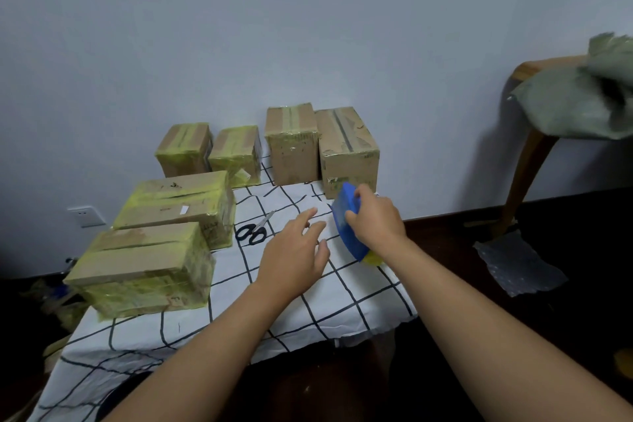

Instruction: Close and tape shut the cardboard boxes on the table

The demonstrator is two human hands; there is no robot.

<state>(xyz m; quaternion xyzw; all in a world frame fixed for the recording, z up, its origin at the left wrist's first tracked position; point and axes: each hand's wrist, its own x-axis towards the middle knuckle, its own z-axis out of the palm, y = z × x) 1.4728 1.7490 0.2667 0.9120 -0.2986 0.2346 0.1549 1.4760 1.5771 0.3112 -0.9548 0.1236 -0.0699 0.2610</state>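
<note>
Six cardboard boxes stand on the tabletop (359,288), which is covered by a white cloth with a black grid: two large ones at the near left (144,271) (178,205) and four against the far wall (183,149) (236,154) (293,144) (347,151). All appear closed, and most are wrapped in yellowish tape; the far right box shows the least tape. The right hand (375,219) is closed around a blue tape dispenser (347,219) just in front of that box, a bit of yellow tape showing at the dispenser's near end. The left hand (294,257) hovers open and empty beside it, fingers spread, near the scissors (253,229) lying on the cloth. The step seems to be readying the tape; next the left hand would likely need to find the free end and pull it out before laying it on a seam.
</note>
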